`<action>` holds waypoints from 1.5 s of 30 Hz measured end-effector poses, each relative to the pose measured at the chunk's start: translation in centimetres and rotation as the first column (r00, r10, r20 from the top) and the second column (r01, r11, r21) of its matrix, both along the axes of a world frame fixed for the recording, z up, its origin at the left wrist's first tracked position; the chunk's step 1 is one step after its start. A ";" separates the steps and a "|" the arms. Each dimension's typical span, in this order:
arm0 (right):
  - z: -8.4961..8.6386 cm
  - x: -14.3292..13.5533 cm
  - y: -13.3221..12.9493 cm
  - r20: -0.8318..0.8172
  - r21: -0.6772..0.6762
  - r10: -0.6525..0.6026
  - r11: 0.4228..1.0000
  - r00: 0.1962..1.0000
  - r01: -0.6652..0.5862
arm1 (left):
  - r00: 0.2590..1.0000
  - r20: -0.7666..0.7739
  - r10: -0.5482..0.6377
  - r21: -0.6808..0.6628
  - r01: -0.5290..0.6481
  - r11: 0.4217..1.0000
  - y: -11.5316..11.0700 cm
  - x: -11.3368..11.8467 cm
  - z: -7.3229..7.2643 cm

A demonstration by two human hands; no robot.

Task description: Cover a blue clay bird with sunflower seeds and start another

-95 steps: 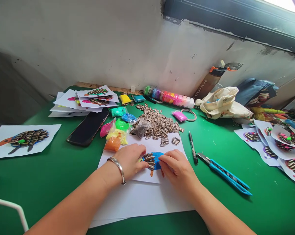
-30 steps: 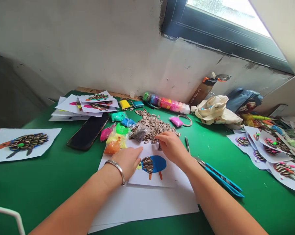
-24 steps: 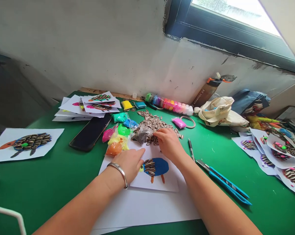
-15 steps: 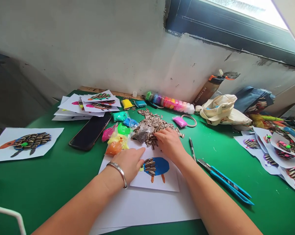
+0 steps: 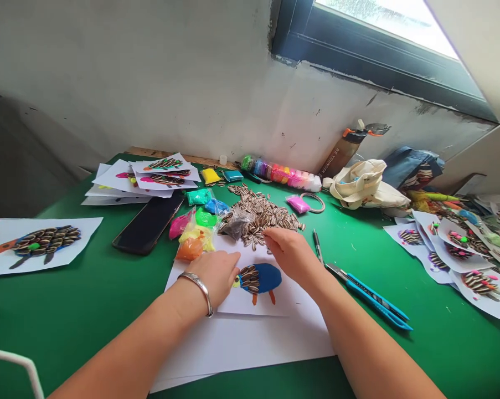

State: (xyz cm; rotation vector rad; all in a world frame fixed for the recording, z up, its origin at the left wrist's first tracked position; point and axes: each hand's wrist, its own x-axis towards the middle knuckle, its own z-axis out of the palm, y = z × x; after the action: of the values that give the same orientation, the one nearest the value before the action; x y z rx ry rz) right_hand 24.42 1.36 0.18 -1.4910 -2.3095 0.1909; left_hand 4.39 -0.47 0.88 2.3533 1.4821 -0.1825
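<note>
A white sheet carries a bird picture (image 5: 270, 278) with a blue body, orange legs and striped sunflower seeds stuck over its left part. My left hand (image 5: 217, 276), with a silver bangle at the wrist, lies on the sheet's left side, index finger stretched out. It covers part of the bird's yellow head. My right hand (image 5: 289, 252) hovers above the sheet's upper right edge, by the near side of a pile of sunflower seeds (image 5: 262, 210). Its fingers are drawn together and point left; whatever they pinch is hidden.
Bagged clay (image 5: 190, 247) and a phone (image 5: 148, 224) lie left of the seeds. Finished pictures are stacked behind the phone (image 5: 150, 176), at far left (image 5: 79, 260) and right (image 5: 424, 255). A pen (image 5: 317, 246) and blue utility knife (image 5: 374, 299) lie beside my right forearm.
My right hand has drawn back from the seed pile toward the bird picture. My left hand stays on the sheet. The view has shifted slightly to the right.
</note>
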 end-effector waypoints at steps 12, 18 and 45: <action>-0.1 -1.6 -3.8 -0.140 -0.147 0.156 0.973 0.978 -0.176 | 0.858 0.465 0.218 -0.201 -0.137 0.970 -0.3 1.0 1.6; -0.4 -0.6 -2.8 -0.644 -0.521 -0.271 0.840 0.715 -0.151 | 0.776 0.553 0.303 -0.289 -0.162 0.944 0.0 1.2 0.6; -0.2 -1.1 -3.7 -0.643 -0.422 -0.114 0.878 0.757 -0.227 | 0.493 0.612 0.619 -0.672 -0.089 0.735 0.3 1.6 0.2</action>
State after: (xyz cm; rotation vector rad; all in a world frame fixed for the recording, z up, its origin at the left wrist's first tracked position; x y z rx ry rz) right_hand 23.32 -2.34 0.03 -1.2527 -1.7751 1.1884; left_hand 5.97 -0.12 1.04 1.2327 1.1587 0.4814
